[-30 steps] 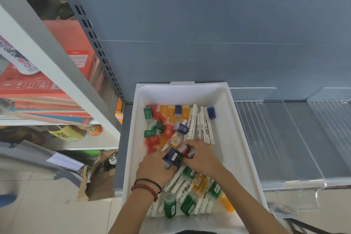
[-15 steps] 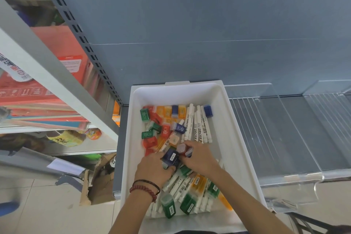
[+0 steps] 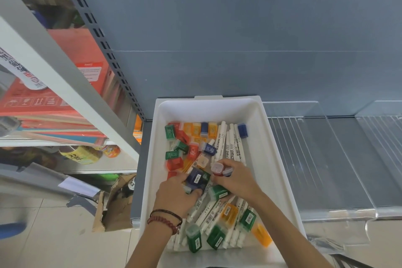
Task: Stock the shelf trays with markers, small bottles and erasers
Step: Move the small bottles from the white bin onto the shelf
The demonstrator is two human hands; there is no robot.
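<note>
The blue bottles (image 3: 196,178) sat gripped in our left hand (image 3: 174,196), fingers curled round them; our right hand (image 3: 238,181) pinched red bottles (image 3: 217,169). Both worked inside the tray (image 3: 269,159) on the shelf (image 3: 348,169), over loose markers (image 3: 230,150), seemingly gathering like with like.

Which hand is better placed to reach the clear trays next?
Right, probably: the right hand holds small bottles and lies nearer the clear trays; the left hand, gripping a dark blue bottle, sits farther off.

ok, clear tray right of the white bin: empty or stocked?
Empty. The clear tray shows only bare ribbed floor; markers and small bottles all sit in the white bin.
</note>
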